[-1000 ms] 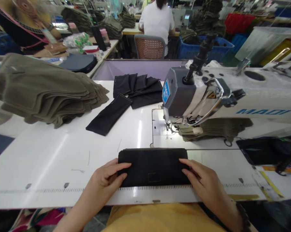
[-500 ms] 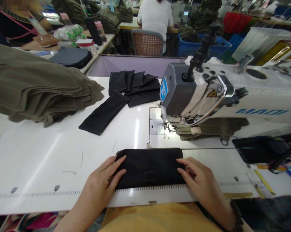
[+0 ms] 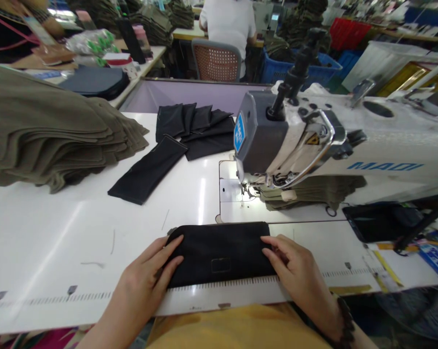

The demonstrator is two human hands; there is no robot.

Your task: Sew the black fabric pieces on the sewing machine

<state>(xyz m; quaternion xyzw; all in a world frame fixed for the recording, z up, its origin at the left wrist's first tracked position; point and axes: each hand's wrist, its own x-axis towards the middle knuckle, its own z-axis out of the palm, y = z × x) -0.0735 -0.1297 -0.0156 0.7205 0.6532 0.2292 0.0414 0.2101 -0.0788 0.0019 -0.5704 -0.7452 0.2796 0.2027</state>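
Note:
A black fabric piece (image 3: 241, 247) with a small stitched rectangle lies at the table's front edge, just above the printed ruler. My left hand (image 3: 148, 271) grips its left end, thumb and fingers on the cloth. At the opposite end my right hand (image 3: 295, 264) pinches the right edge between thumb and fingers. Beyond them, a single black fabric piece (image 3: 146, 169) rests on the table, touching a fanned pile of black pieces (image 3: 193, 123). The sewing machine (image 3: 260, 131) stands to the right, its needle area lit, clear of the cloth I hold.
At left rises a tall stack of olive fabric (image 3: 55, 126). More olive pieces (image 3: 309, 189) lie under the machine arm. A dark tablet-like device (image 3: 379, 222) sits at right. Behind the table, a person in white (image 3: 228, 24) sits on a chair (image 3: 217, 60) beside a blue crate (image 3: 299, 68).
The whole view has shifted slightly, so the table and machine appear farther left. Both hands keep their hold on the black fabric piece, which stays nearly in place.

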